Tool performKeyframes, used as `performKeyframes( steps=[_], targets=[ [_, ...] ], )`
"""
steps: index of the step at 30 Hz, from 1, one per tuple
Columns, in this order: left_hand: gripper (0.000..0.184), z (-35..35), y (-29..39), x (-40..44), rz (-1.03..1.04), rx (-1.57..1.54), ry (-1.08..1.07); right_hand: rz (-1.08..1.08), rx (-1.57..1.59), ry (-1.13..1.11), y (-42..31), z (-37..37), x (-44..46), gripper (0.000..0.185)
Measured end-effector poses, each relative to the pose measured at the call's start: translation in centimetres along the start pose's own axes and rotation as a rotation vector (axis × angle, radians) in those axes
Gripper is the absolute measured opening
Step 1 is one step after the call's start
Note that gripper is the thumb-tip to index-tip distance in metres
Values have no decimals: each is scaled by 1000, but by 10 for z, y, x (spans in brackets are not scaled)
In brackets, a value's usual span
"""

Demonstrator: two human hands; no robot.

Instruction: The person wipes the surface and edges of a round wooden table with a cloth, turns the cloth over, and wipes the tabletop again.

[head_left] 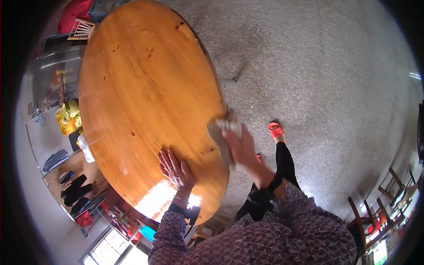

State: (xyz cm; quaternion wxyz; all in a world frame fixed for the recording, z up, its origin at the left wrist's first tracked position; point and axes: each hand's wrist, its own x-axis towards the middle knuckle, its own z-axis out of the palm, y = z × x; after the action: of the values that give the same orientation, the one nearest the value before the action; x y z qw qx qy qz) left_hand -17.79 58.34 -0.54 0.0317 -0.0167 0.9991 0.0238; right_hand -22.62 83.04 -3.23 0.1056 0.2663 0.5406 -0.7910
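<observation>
A round wooden table with a glossy orange-brown top fills the left middle of the head view. My left hand lies flat on its surface near the close edge, fingers stretched and holding nothing. At the table's right rim, my right hand grips a greyish cloth, pressed against the edge and partly hanging over it. Motion blurs the right hand and the cloth.
Speckled grey floor spreads to the right, with my red slippers on it. Wooden chairs stand at the lower right, and a small chair is beyond the table. Along the left wall are a yellow bag and dark clothes.
</observation>
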Motion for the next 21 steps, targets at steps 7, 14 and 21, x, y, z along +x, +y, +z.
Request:
performKeyframes(
  steps=[7,14,21],
  targets=[
    [62,-2,3,1,-4,3,8,-332,-394,-86,-123,48,223,45],
    [66,-1,3,6,-44,-46,-17,-754,-962,176,-135,73,227,60],
    [69,-6,3,3,-74,-30,-44,-984,-1188,-20,-77,7,79,81]
  ],
)
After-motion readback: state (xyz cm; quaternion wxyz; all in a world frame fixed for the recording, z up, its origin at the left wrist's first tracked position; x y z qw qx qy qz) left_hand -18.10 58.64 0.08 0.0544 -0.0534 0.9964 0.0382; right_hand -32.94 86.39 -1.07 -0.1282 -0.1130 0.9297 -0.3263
